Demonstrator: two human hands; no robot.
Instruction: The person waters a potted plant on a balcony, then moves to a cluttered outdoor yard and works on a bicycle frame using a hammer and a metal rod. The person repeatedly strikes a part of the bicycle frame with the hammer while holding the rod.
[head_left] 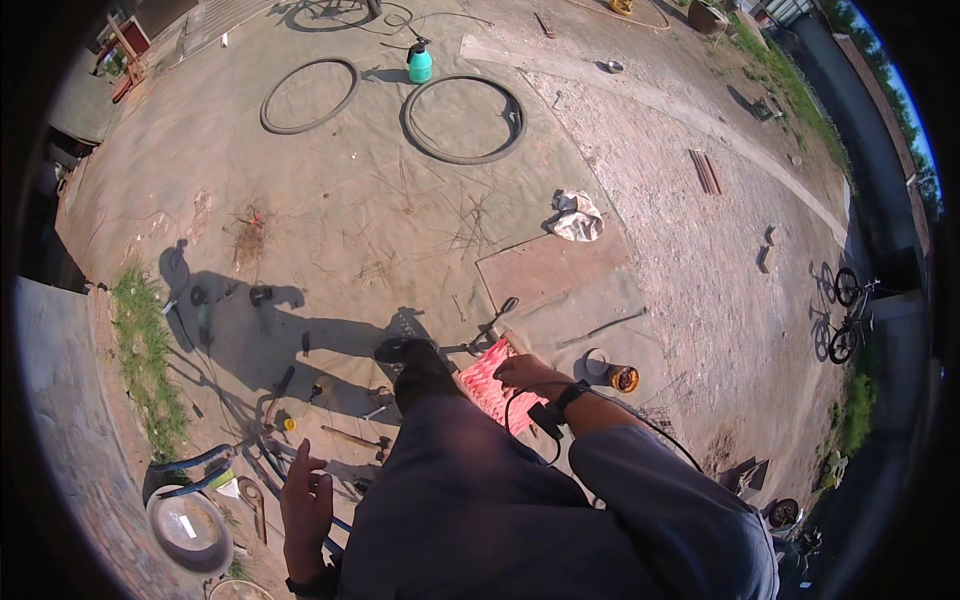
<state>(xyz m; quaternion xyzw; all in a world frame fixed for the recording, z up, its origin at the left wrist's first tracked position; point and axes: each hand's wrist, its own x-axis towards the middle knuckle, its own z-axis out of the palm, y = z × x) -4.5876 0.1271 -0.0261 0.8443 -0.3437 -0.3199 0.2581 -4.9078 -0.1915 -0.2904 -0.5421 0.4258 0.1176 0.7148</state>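
My right hand (520,372) is down at a red-and-white patterned cloth or pad (486,388), its fingers curled in at the edge. What they hold, if anything, is hidden. A dark cable loops around that wrist. Beside the pad lies a dark tool with a looped end (506,308). My left hand (307,500) is raised at the lower left with its fingers stretched out and holds nothing. Near it are blue tubes (192,486), a spanner (258,505) and a hammer (352,437) on the ground.
A grey basin of water (190,530) stands at the lower left. Two bicycle tyres (464,158) and a teal spray bottle (420,66) are at the far side. A rusty tin (624,378) sits to the right; a crumpled pale cloth (577,216) lies ahead.
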